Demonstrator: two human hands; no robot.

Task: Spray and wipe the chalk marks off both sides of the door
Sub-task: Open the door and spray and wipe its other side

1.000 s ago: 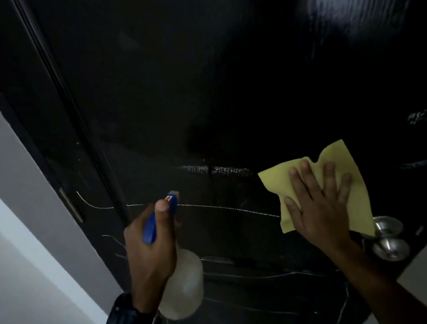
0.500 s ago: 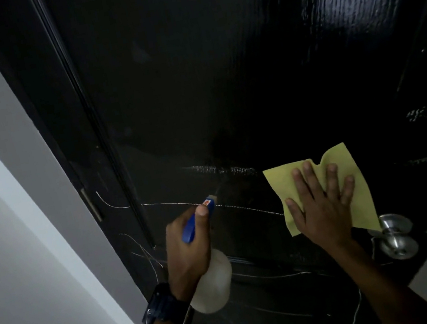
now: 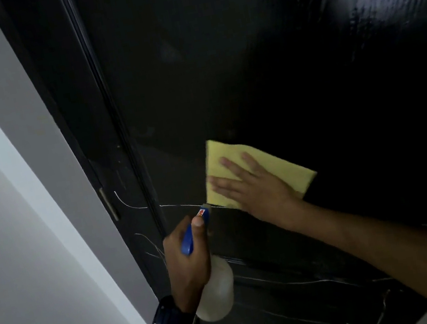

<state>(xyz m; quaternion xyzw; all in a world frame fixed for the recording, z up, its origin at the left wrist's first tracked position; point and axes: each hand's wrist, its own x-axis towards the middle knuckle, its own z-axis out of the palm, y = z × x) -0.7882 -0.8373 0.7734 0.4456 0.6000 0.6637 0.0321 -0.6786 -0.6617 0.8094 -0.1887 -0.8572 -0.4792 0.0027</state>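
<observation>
Head view showed the wiping step in hand: the right hand (image 3: pixel 253 186) pressed flat, fingers straight, on a yellow cloth (image 3: pixel 272 162) against the black door (image 3: pixel 247 70), at the end of a chalk line (image 3: pixel 180 205). The left hand (image 3: pixel 187 263) gripped the spray bottle (image 3: pixel 216 295), nozzle near that line. More marks lay lower, so the next move likely called for sweeping the cloth leftward along the line.

Part of the yellow wiping cloth (image 3: pixel 236 155) lies hidden beneath the flat right hand (image 3: pixel 253 186); the left hand (image 3: pixel 184 255) covers the neck of the translucent plastic spray bottle with blue trigger head (image 3: pixel 218 292). The glossy black door (image 3: pixel 232 67) runs past the frame's top and right edges, its faint white chalk marks (image 3: pixel 285 284) low down too dim to trace
</observation>
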